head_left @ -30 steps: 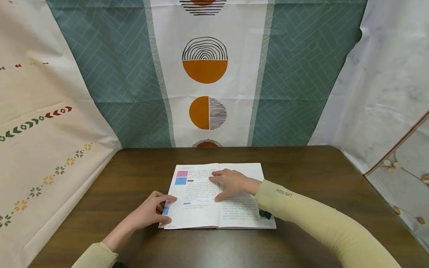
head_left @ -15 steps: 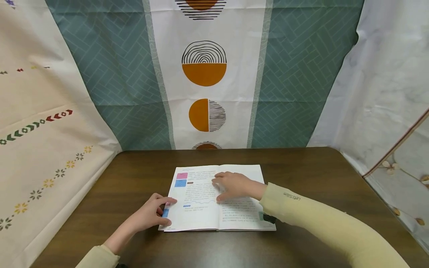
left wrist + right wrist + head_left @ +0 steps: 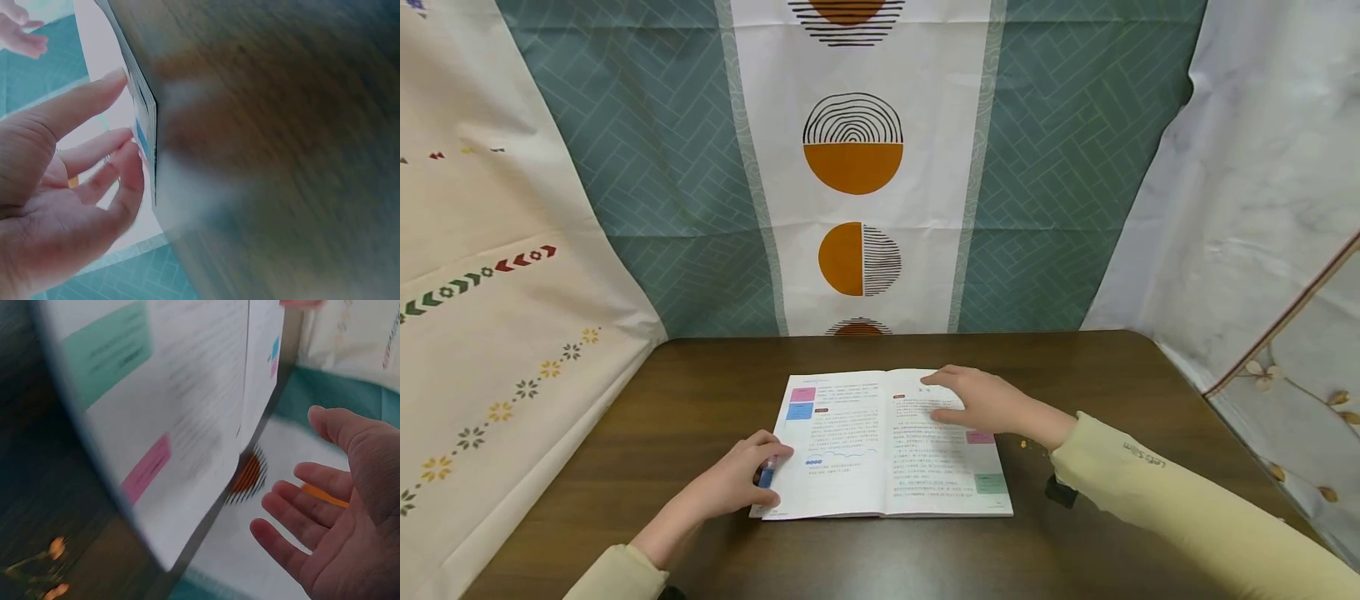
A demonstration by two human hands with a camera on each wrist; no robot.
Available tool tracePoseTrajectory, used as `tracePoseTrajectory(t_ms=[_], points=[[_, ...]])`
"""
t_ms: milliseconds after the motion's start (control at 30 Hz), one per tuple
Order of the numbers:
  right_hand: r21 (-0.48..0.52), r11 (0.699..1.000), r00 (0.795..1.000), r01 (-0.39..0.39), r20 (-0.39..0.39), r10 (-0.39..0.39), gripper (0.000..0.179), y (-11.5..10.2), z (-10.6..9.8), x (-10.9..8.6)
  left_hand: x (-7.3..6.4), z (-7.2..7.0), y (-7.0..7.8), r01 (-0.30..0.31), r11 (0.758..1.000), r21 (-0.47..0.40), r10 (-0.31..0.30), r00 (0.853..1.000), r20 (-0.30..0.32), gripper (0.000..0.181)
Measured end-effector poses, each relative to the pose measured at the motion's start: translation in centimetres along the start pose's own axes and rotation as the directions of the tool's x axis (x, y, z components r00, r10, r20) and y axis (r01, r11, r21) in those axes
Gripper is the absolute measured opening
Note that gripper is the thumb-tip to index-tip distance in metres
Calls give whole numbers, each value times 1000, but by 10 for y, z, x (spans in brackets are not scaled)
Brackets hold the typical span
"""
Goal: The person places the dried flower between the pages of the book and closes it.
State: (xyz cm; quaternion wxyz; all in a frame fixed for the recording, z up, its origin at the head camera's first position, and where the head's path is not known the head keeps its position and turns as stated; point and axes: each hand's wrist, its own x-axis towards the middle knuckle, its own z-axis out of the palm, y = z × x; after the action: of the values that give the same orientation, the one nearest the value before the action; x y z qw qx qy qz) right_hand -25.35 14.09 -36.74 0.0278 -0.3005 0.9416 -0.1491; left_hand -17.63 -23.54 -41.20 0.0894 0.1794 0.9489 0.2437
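An open book [image 3: 842, 493] with printed text and pink, blue and green boxes lies flat on the table. My left hand [image 3: 733, 475] rests at its left edge, with thumb and index fingertip on the page. In the left wrist view, the thumb of that hand [image 3: 62, 187] touches the page edge, and its other fingers bend beside the book's side. Over the right page's upper part is my right hand [image 3: 981, 402], its fingers loosely extended and holding nothing. The right wrist view shows that hand [image 3: 350, 494] apart from the page, fingers spread.
The dark brown wooden table [image 3: 1097, 375] extends around the book. Behind it hangs a green and white patterned cloth [image 3: 1045, 167]. A cream cloth [image 3: 467, 375] borders the left side and a whitish marbled cloth [image 3: 1240, 208] the right.
My right hand has moved from the book's central fold rightward over the right page, uncovering its text and a pink box. The left hand stays at the left edge.
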Motion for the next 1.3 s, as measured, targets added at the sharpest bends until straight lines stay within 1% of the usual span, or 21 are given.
tracePoseTrajectory(t_ms=[133,333,400,600,667,800,900,1067,1200,1300], points=[[4,999,999,-33,-42,33,54,20,-5,-15,4,0,-1,-45,998,-34,47,998,51,57],[23,999,994,-30,-106,32,56,44,-10,-33,8,-2,-2,-65,995,-77,73,991,111,57],[24,999,992,-43,-120,46,56,51,-11,-38,9,-3,-4,-64,993,-95,76,989,125,57],[-6,997,983,-73,-168,71,47,68,-13,-56,11,-4,-6,-40,992,-117,55,990,130,57],[-6,997,981,-75,-180,73,43,73,-10,-64,10,-3,-6,-48,991,-125,65,989,134,57],[-5,996,976,-94,-197,91,40,81,-3,-81,7,-3,-7,-84,986,-144,104,985,140,57],[-1,994,974,-114,-199,111,38,84,2,-93,5,-3,-7,-91,984,-155,113,984,137,57],[10,990,971,-144,-193,143,38,87,9,-109,6,-2,-8,-85,984,-160,107,985,137,58],[5,989,970,-149,-193,147,37,90,13,-117,7,-1,-9,-93,983,-158,115,984,139,57],[-7,987,971,-159,-180,155,33,91,15,-120,6,-2,-8,-95,983,-158,118,982,146,57]])
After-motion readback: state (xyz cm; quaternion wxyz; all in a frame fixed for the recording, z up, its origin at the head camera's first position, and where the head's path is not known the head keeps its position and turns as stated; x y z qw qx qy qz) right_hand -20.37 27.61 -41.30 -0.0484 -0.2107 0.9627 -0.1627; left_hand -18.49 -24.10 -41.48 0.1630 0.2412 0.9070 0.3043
